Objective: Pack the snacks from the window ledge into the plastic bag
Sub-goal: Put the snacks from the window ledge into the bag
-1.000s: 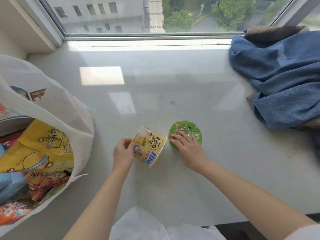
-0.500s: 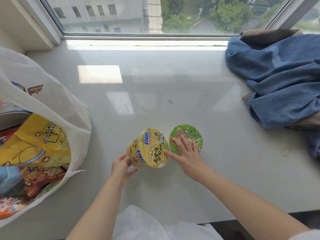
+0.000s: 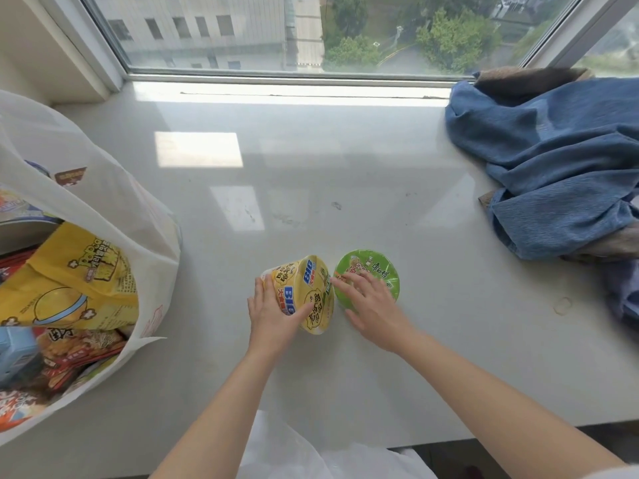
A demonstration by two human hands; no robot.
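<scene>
A yellow noodle cup lies tilted on its side on the white window ledge, lid facing me. My left hand grips it from the left, thumb across the lid. Right beside it stands a green noodle cup, upright. My right hand lies flat over the green cup's lid with fingers spread, fingertips touching the yellow cup's rim. At the left edge a white plastic bag gapes open, holding a yellow snack packet and several other packets.
A crumpled blue cloth is heaped on the right of the ledge, against the window frame. The ledge's front edge runs just below my forearms. A white plastic sheet hangs under it.
The yellow cup has been turned over on its side and shifted slightly right. My left hand went from under it to gripping its left side. My right hand stays on the green cup.
</scene>
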